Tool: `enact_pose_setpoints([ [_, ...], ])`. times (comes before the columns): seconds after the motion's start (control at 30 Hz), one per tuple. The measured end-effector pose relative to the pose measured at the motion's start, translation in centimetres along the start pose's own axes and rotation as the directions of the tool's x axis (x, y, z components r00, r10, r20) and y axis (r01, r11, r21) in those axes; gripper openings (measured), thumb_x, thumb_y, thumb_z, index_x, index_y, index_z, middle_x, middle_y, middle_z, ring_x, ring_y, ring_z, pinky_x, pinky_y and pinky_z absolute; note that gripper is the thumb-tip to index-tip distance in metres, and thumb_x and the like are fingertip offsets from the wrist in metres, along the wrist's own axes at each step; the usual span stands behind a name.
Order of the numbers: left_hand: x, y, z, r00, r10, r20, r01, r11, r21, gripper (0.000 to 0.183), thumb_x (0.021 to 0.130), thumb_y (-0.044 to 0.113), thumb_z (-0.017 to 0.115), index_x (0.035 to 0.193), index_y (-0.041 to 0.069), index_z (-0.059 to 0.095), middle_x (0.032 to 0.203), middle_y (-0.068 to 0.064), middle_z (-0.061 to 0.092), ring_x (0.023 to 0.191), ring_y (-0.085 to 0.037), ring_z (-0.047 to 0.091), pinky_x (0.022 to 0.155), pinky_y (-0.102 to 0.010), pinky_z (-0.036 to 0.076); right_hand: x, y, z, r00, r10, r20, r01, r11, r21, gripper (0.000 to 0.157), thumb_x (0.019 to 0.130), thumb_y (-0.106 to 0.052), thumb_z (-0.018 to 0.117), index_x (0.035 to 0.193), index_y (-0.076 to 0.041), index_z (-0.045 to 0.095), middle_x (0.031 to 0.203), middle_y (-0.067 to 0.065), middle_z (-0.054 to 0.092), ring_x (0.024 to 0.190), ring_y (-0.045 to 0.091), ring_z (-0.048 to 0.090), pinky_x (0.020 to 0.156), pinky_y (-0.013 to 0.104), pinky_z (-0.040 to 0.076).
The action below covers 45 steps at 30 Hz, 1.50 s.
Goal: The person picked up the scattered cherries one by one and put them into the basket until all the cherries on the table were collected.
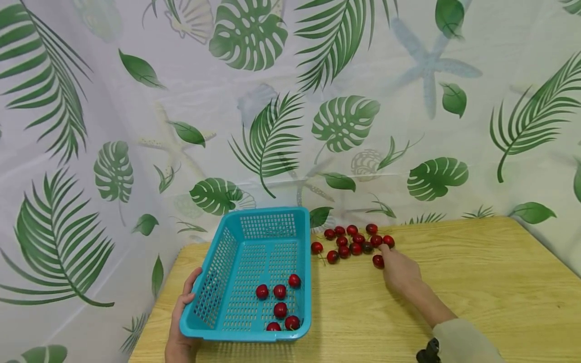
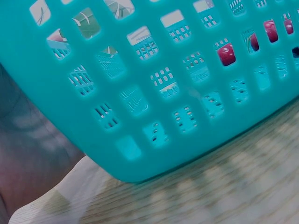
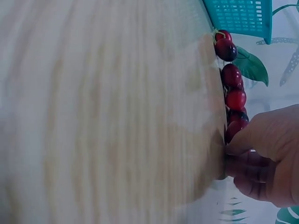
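a pale sleeve (image 1: 465,343) comes in at the lower edge of the head view, a black object (image 1: 428,352) at its cuff. from it the right hand (image 1: 401,269) reaches down to the table (image 1: 476,282), its fingertips at the right end of a cluster of loose cherries (image 1: 356,248). one cherry (image 1: 378,261) lies just beside the fingers on their left, and another (image 1: 388,241) sits just beyond the tips. in the right wrist view the thumb is bent, the other fingers curl beneath it, and a dark red cherry shows right by the thumb; whether anything is pinched between them i cannot tell.

the left hand (image 1: 179,317) grips the blue basket (image 1: 249,334) at its left side, fingers bent against the rim. six cherries (image 1: 279,291) lie inside, toward the near right corner, well apart from those fingers. the loose ones spread to the right of the basket, in front of a leaf-patterned cloth (image 1: 454,136).
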<state>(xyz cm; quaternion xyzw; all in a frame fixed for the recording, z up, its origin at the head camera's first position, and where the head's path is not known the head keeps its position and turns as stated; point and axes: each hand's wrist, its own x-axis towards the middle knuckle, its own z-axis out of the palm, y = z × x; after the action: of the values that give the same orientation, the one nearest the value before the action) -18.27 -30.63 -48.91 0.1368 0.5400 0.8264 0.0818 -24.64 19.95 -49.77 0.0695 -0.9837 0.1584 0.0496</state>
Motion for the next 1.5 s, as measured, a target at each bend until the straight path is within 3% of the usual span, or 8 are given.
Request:
enact_pose_setpoints([
  [0.13, 0.1, 0.1, 0.0, 1.000, -0.008, -0.004, 0.008, 1.000, 0.023, 0.059, 0.102, 0.015, 0.009, 0.155, 0.039, 0.023, 0.149, 0.013, 0.037, 0.129, -0.015, 0.044, 0.100, -0.035, 0.042, -0.1, 0.3, 0.0, 1.000, 0.004, -0.021, -0.004, 1.000, -0.016, 0.041, 0.089, 0.007, 0.048, 0.130, 0.005, 0.048, 0.065, 0.006, 0.051, 0.048, 0.015, 0.041, 0.042, 0.028, 0.031],
  [0.37, 0.1, 0.0, 0.0, 0.998, -0.033, -0.051, 0.035, 0.999, 0.035, 0.058, 0.103, 0.019, 0.011, 0.155, 0.041, 0.023, 0.148, 0.014, 0.038, 0.131, -0.015, 0.044, 0.101, -0.035, 0.042, -0.4, 1.0, -0.4, 0.998, 0.058, -0.002, -0.058, 0.998, -0.013, 0.033, 0.091, -0.003, 0.056, 0.121, 0.011, 0.054, 0.102, 0.027, 0.059, 0.068, 0.025, 0.058, 0.051, 0.038, 0.047],
  [0.5, 0.1, -0.1, 0.0, 0.997, -0.041, -0.072, 0.043, 0.999, 0.025, 0.056, 0.103, 0.020, 0.012, 0.150, 0.044, 0.030, 0.147, 0.014, 0.039, 0.130, -0.016, 0.045, 0.101, -0.035, 0.042, -0.6, 1.5, -0.5, 0.999, 0.052, -0.003, -0.052, 0.999, -0.012, 0.017, 0.094, -0.005, 0.055, 0.101, 0.008, 0.062, 0.092, 0.022, 0.057, 0.069, 0.025, 0.058, 0.053, 0.040, 0.048],
  [0.6, 0.1, -0.1, -0.1, 0.999, -0.029, -0.046, 0.030, 0.999, 0.013, 0.058, 0.102, 0.018, 0.010, 0.153, 0.042, 0.026, 0.148, 0.014, 0.039, 0.130, -0.015, 0.044, 0.100, -0.034, 0.042, -0.8, 1.8, -0.4, 0.999, 0.035, -0.011, -0.035, 0.999, -0.009, 0.013, 0.094, -0.003, 0.054, 0.092, 0.003, 0.065, 0.085, 0.016, 0.056, 0.066, 0.022, 0.054, 0.053, 0.038, 0.048],
  [0.77, 0.1, 0.0, -0.1, 1.000, -0.003, 0.005, 0.004, 1.000, -0.017, 0.061, 0.102, 0.014, 0.008, 0.157, 0.037, 0.020, 0.150, 0.014, 0.038, 0.131, -0.014, 0.043, 0.101, -0.034, 0.041, -0.9, 1.9, -0.4, 1.000, 0.015, -0.026, -0.015, 1.000, -0.011, 0.012, 0.094, -0.002, 0.055, 0.089, 0.002, 0.066, 0.082, 0.013, 0.058, 0.067, 0.022, 0.057, 0.055, 0.038, 0.050],
  [0.97, 0.0, 0.0, -0.1, 0.999, -0.026, -0.032, 0.026, 1.000, -0.014, 0.058, 0.103, 0.017, 0.010, 0.156, 0.040, 0.022, 0.147, 0.015, 0.039, 0.130, -0.015, 0.045, 0.100, -0.035, 0.042, -1.4, 1.8, -0.6, 1.000, 0.015, 0.013, -0.015, 1.000, -0.002, 0.014, 0.094, -0.001, 0.053, 0.083, 0.003, 0.062, 0.078, 0.011, 0.056, 0.066, 0.020, 0.054, 0.054, 0.038, 0.049],
  [1.23, -0.1, 0.0, -0.3, 1.000, -0.009, 0.008, 0.009, 1.000, 0.001, 0.058, 0.103, 0.017, 0.010, 0.156, 0.038, 0.020, 0.148, 0.013, 0.037, 0.129, -0.014, 0.044, 0.100, -0.034, 0.042, -2.0, 1.7, -1.3, 0.994, 0.042, 0.096, -0.059, 0.982, 0.178, 0.023, 0.098, -0.008, 0.052, 0.076, -0.006, 0.060, 0.071, 0.002, 0.058, 0.063, 0.015, 0.050, 0.058, 0.034, 0.042],
  [1.5, 0.0, 0.1, -0.3, 0.998, 0.012, 0.061, -0.012, 1.000, -0.007, 0.062, 0.101, 0.013, 0.006, 0.158, 0.034, 0.013, 0.151, 0.013, 0.036, 0.130, -0.013, 0.043, 0.102, -0.033, 0.040, -1.3, 0.3, -2.3, 0.998, 0.062, 0.031, -0.068, 0.959, 0.274, 0.031, 0.101, -0.011, 0.046, 0.070, -0.010, 0.047, 0.061, 0.000, 0.037, 0.055, 0.013, 0.033, 0.052, 0.030, 0.028],
])
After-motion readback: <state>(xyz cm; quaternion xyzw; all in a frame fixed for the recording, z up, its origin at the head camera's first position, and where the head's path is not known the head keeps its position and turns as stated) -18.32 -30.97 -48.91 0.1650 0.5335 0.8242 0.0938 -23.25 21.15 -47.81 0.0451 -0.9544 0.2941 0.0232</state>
